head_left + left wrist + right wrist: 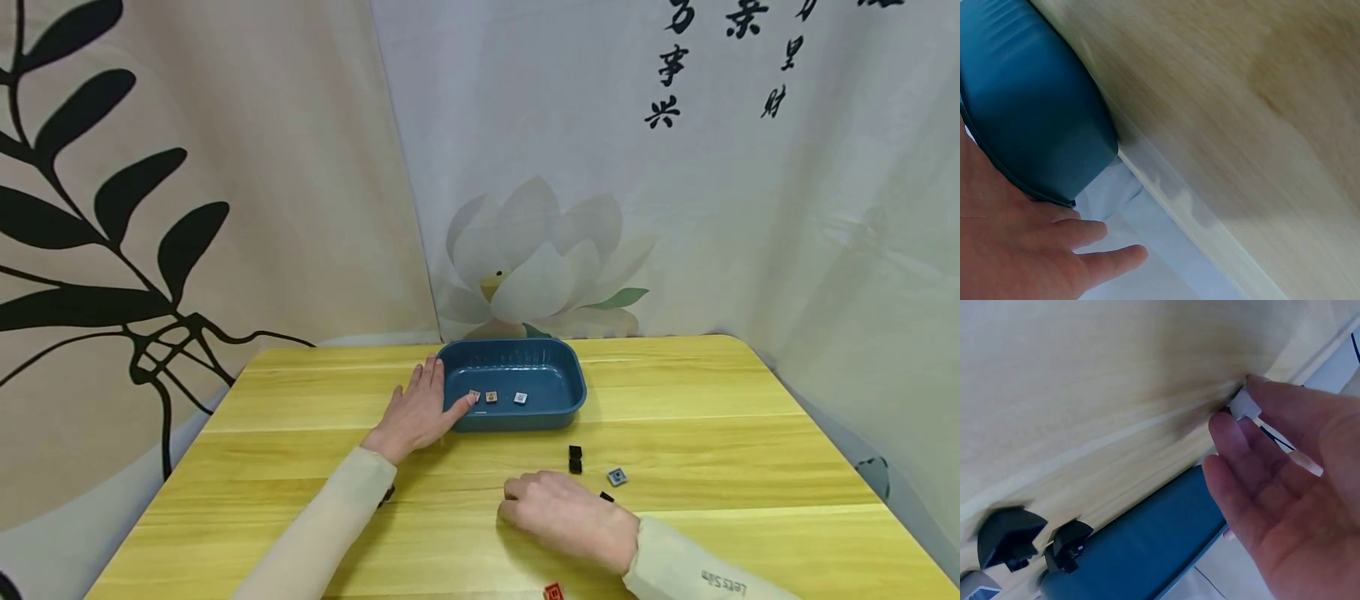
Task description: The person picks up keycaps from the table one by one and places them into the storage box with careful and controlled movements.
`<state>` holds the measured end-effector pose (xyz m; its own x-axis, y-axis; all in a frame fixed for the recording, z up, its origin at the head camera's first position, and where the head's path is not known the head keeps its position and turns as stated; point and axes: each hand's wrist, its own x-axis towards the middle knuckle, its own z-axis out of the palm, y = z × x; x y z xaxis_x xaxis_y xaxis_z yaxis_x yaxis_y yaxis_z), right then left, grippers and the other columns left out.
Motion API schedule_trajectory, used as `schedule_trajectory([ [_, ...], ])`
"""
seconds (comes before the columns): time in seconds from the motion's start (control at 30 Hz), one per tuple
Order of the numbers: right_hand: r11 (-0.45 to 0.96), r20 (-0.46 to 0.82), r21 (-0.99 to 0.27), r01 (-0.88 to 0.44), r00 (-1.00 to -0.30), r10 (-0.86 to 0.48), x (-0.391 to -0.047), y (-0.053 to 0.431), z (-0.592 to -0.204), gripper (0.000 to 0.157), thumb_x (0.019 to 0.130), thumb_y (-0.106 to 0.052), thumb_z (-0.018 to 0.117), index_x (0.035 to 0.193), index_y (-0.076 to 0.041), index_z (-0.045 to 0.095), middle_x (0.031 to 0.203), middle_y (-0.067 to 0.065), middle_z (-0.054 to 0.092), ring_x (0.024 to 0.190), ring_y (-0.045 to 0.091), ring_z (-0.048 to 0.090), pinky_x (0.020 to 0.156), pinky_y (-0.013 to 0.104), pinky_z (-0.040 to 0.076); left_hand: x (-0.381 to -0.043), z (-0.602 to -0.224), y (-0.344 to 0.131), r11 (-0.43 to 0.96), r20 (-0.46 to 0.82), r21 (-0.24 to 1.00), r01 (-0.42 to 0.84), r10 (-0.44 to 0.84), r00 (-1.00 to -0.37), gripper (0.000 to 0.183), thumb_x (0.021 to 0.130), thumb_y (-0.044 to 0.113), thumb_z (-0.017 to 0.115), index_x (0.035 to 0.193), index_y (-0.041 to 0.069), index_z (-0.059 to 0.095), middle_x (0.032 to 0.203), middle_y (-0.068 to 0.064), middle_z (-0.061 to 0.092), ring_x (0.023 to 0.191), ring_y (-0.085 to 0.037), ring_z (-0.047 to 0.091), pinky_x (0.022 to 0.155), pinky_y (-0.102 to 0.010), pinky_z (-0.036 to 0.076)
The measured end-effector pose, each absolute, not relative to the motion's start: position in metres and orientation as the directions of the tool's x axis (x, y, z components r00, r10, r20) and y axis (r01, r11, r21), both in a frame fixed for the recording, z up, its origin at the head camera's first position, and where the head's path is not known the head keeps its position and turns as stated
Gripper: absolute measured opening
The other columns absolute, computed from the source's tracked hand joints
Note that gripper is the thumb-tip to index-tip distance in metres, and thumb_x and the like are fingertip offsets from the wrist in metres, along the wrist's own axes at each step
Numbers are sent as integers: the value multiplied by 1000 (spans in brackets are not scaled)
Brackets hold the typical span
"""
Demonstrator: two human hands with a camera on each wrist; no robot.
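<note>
A dark blue rectangular basin (517, 422) stands near the table's far edge with several small light keycaps (521, 398) inside. My left hand (422, 411) rests against its left end, fingers straight and thumb over the near rim. In the left wrist view the palm and fingers of the left hand (1029, 244) lie along the basin's wall (1041, 112). Over the table in front of the basin, my right hand (566, 517) is bent down. The right wrist view shows a white keycap (1245, 405) pinched between thumb and fingertips of the right hand (1291, 481), close to the tabletop.
Two black keycaps (575, 459) lie together near the basin's front right corner. A grey keycap (617, 477) sits to their right. Another black piece (607, 497) is partly behind the right wrist. A red keycap (553, 592) lies at the near edge; a dark piece (387, 496) shows by the left sleeve.
</note>
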<state>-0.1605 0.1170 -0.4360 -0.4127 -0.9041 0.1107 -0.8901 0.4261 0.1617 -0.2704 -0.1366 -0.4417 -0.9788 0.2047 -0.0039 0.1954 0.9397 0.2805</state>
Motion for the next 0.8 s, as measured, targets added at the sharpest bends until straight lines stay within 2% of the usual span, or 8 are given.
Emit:
schedule_trajectory([
  [0.27, 436, 105, 126, -891, -425, -899, -165, 120, -431, 12, 95, -14, 74, 103, -23, 76, 92, -11, 62, 81, 2, 58, 73, 22, 53, -270, -439, -140, 925, -7, 306, 223, 237, -972, 94, 104, 67, 32, 163, -4, 11, 172, -20, 6, 156, -42, 14, 117, -71, 22],
  [0.43, 471, 198, 61, -880, -452, -870, -173, 124, -423, 8, 96, -17, 74, 103, -18, 78, 93, -9, 65, 83, 3, 62, 73, 23, 55, -269, -437, -144, 925, -13, 293, 243, 258, -966, 84, 109, 58, 28, 164, -2, 9, 172, -19, 4, 157, -41, 12, 117, -70, 22],
  [0.63, 505, 292, -22, -863, -489, -822, -186, 132, -407, 13, 95, -13, 76, 108, -11, 78, 97, -4, 68, 86, 8, 66, 77, 25, 57, -269, -439, -146, 927, 9, 279, 250, 258, -966, 79, 110, 52, 30, 165, 0, 10, 173, -17, 7, 156, -42, 14, 116, -71, 23],
  [0.8, 524, 372, -67, -849, -509, -776, -196, 141, -398, 15, 95, -13, 76, 109, -11, 78, 98, -3, 68, 84, 8, 66, 73, 22, 56, -269, -441, -145, 931, 22, 270, 245, 248, -969, 76, 110, 49, 32, 165, 0, 12, 173, -16, 8, 156, -43, 15, 115, -71, 24],
])
